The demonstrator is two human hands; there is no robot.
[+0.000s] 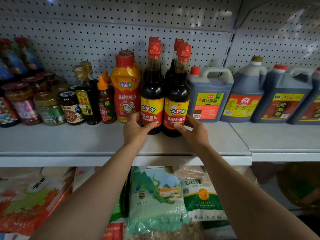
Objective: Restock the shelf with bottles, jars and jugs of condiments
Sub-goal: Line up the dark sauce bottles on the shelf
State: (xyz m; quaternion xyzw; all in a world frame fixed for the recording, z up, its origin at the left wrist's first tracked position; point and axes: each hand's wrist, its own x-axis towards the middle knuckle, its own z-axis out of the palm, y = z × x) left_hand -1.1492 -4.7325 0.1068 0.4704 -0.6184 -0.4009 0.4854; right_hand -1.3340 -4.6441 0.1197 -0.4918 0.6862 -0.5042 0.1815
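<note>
Left hand (136, 128) and right hand (192, 129) each hold a front soy sauce bottle (152, 94), fingers curled round the labels

Two tall dark soy sauce bottles (152, 94) (177, 99) with red caps and yellow-red labels stand upright, side by side, on the grey shelf (69, 141).

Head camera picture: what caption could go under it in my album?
Left hand and right hand each hold a soy sauce bottle on the shelf.
</note>
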